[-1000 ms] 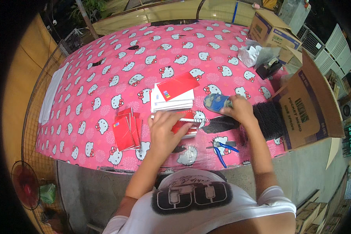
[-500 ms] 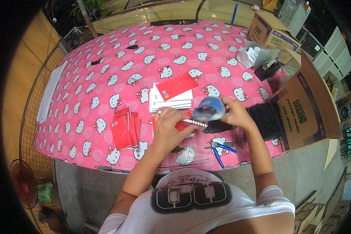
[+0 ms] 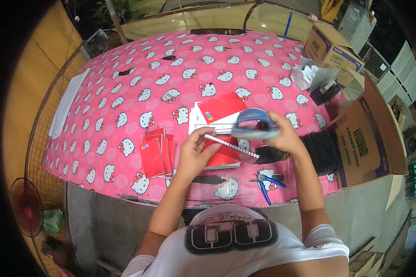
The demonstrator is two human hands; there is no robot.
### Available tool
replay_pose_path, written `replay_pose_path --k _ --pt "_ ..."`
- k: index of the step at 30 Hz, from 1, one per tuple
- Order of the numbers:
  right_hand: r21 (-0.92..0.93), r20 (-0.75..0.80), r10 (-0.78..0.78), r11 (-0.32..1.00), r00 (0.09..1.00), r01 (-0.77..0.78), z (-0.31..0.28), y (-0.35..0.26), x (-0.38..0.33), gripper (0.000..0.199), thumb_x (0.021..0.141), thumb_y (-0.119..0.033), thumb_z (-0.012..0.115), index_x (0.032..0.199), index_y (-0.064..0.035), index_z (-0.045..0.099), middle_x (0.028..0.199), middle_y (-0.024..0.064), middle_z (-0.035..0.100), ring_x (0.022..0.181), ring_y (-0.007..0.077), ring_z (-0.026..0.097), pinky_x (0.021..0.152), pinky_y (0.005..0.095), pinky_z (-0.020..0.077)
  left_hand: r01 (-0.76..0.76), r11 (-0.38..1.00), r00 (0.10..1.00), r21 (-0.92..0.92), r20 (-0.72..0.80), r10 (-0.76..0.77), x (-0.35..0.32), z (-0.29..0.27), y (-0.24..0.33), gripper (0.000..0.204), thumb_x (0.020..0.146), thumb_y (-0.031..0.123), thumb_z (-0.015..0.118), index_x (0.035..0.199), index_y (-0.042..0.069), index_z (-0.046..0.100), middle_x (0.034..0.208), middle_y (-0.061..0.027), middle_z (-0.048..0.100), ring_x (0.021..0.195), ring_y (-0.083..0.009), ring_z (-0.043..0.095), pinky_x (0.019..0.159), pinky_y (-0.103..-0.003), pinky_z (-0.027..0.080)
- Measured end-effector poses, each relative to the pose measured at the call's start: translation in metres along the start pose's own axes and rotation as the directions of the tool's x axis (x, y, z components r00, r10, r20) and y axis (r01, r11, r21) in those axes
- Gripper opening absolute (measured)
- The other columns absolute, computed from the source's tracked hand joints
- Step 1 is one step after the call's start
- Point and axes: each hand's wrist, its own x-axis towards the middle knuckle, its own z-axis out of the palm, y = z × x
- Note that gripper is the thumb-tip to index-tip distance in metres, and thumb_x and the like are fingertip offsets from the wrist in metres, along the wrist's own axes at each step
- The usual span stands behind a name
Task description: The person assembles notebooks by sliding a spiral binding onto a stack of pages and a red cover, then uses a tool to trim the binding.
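Cardboard box (image 3: 361, 143), flaps open, contents hidden; black spiral coils (image 3: 320, 151) alongside. Left hand (image 3: 193, 156): fingers pinching notepad (image 3: 231, 145), tilted above red notepads (image 3: 224, 161) on table (image 3: 238, 187). Right hand (image 3: 286, 136): fingers gripping blurred blue oval object (image 3: 250, 135).

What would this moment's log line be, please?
left hand: white-edged notepad | right hand: blue hollow object | nearby: blue-handled pliers, red notepads

The blue looped thing (image 3: 255, 134) blurs, and the lower edge crops the shirt (image 3: 284, 247)
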Motion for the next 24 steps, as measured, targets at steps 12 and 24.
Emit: replay_pose_path --k 12,24 --pt "-0.081 -0.057 -0.091 0.993 0.994 0.086 0.009 -0.02 0.014 0.032 0.061 -0.01 0.068 0.091 -0.0045 0.056 0.072 0.0112 0.057 0.066 0.02 0.059 0.064 0.0345 0.0476 0.219 0.973 0.976 0.066 0.004 -0.22 0.002 -0.018 -0.008 0.036 0.082 -0.008 0.065 0.117 -0.002 0.061 0.103 -0.0109 0.066 0.097 -0.0138 0.062 0.085 -0.027 0.052" --pt "-0.396 -0.46 0.248 0.802 0.852 -0.448 0.012 0.099 -0.008 0.032 0.069 -0.013 0.074 0.096 -0.0024 0.058 0.089 0.0199 0.064 0.082 0.0389 0.063 0.07 0.0462 0.0495 0.079 0.993 0.997 -0.087 0.018 -0.078 0.009 -0.009 -0.003 0.02 0.077 -0.011 0.068 0.092 0.0 0.06 0.097 -0.0132 0.066 0.087 -0.0177 0.065 0.079 -0.028 0.055"
